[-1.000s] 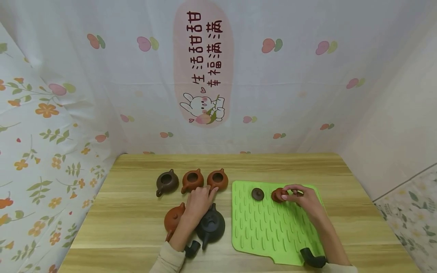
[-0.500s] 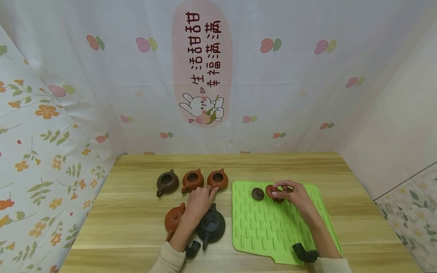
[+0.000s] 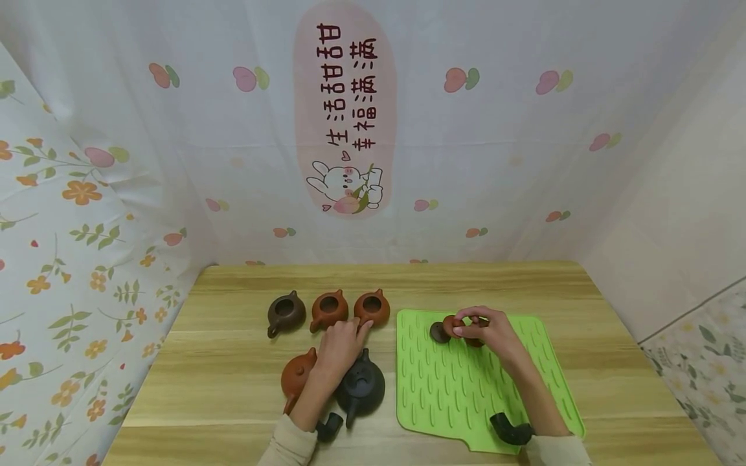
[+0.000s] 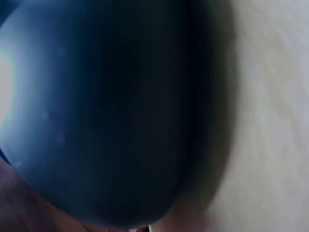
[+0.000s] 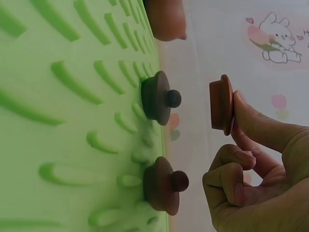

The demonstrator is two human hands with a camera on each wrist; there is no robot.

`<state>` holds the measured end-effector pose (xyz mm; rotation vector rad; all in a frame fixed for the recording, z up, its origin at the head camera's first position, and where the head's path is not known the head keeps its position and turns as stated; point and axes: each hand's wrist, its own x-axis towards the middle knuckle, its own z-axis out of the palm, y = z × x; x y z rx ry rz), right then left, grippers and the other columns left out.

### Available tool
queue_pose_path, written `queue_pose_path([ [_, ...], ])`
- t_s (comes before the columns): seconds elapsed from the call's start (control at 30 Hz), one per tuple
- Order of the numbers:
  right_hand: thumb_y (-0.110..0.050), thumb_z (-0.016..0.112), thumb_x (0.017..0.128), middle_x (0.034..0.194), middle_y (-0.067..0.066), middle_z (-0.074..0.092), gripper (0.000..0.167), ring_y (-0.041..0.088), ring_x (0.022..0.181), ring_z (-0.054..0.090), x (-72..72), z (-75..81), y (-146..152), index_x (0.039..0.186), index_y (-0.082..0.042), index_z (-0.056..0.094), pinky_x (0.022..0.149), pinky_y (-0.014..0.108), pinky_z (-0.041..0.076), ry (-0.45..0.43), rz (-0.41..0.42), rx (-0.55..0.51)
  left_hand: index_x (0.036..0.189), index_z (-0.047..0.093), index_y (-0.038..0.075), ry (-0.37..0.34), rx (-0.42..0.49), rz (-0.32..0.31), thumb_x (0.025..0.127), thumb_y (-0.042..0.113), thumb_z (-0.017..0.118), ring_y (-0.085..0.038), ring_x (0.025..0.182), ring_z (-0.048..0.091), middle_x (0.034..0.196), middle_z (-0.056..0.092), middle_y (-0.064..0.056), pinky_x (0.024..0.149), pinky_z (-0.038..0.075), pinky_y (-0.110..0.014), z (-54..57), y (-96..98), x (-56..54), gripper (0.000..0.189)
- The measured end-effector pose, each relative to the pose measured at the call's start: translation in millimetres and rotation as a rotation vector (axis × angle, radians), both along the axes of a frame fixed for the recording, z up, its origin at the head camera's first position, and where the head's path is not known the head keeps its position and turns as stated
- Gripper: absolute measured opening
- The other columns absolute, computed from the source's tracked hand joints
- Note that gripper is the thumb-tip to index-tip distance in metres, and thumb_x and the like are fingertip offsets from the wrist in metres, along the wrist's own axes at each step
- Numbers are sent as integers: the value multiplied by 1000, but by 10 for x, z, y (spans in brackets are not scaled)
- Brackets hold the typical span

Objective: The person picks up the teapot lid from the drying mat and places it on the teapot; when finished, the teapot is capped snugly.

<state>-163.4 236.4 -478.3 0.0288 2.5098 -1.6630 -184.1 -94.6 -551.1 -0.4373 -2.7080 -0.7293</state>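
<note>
My right hand (image 3: pixel 497 333) pinches a reddish-brown teapot lid (image 5: pixel 223 105) between thumb and finger, above the green mat. Below it on the mat sit a dark brown lid (image 5: pixel 157 99) and another reddish-brown lid (image 5: pixel 161 186), knobs up. My left hand (image 3: pixel 339 346) is at the handle of the rightmost lidless orange-brown teapot (image 3: pixel 381 316), thumb and finger around it. The left wrist view is mostly filled by the dark body of the black teapot (image 4: pixel 106 111). Left fingers are largely out of that view.
Two more lidless teapots, one orange-brown (image 3: pixel 338 316) and one dark brown (image 3: pixel 296 315), stand in the back row. Nearer are a lidded orange teapot (image 3: pixel 294 372) and the black lidded teapot (image 3: pixel 373 391), flanking my left forearm. The ribbed green mat (image 3: pixel 437 395) lies on the wooden table (image 3: pixel 210 375).
My right hand has lifted the reddish-brown lid and carried it left across the mat, from beside the other reddish lid to over the dark one. My left hand has stayed put.
</note>
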Motion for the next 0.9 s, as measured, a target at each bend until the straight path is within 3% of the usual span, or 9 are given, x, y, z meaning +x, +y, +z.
queue_pose_path([
  [0.07, -10, 85, 96, 105, 9, 57, 32, 20, 91, 45, -2, 0, -20, 122, 5, 74, 77, 38, 42, 6, 4, -6, 70, 49, 15, -6, -10, 3, 116, 42, 57, -19, 44, 49, 56, 36, 3, 46, 35, -29, 55, 5, 21, 54],
  [0.13, -9, 86, 95, 104, 9, 57, 31, 19, 89, 45, -7, 0, -46, 121, 5, 74, 75, 37, 42, 10, 4, -20, 70, 50, 14, -19, -12, 4, 111, 33, 67, -20, 45, 50, 57, 37, 2, 46, 36, -29, 67, 10, 24, 49],
  [0.23, -8, 86, 95, 100, 7, 55, 31, 18, 88, 44, -21, -4, -81, 120, 5, 75, 72, 35, 40, 15, 8, -33, 70, 49, 17, -8, -10, 14, 111, 37, 68, -17, 44, 47, 56, 35, 4, 45, 34, -28, -151, -2, -74, 49],
  [0.37, -9, 86, 95, 98, 7, 53, 31, 17, 85, 43, -37, -9, -141, 120, 4, 75, 70, 33, 39, 18, 27, -42, 69, 48, 18, 29, -12, 19, 109, 35, 71, -16, 43, 45, 55, 35, 4, 45, 33, -27, -259, -4, -116, 49],
  [0.6, -9, 87, 94, 97, 6, 50, 30, 16, 82, 41, -58, 11, -228, 119, 4, 75, 68, 32, 37, 13, 33, -51, 69, 49, 15, 47, 33, -6, 112, 39, 65, -19, 42, 46, 55, 36, 2, 45, 33, -27, -211, -13, -97, 52],
  [0.9, -9, 87, 94, 100, 9, 59, 28, 21, 89, 46, -107, 27, -383, 117, 3, 76, 78, 36, 42, 28, 50, -69, 68, 48, 15, 16, 36, 0, 112, 40, 66, -20, 43, 46, 54, 35, 2, 46, 33, -28, -176, -10, -80, 53],
])
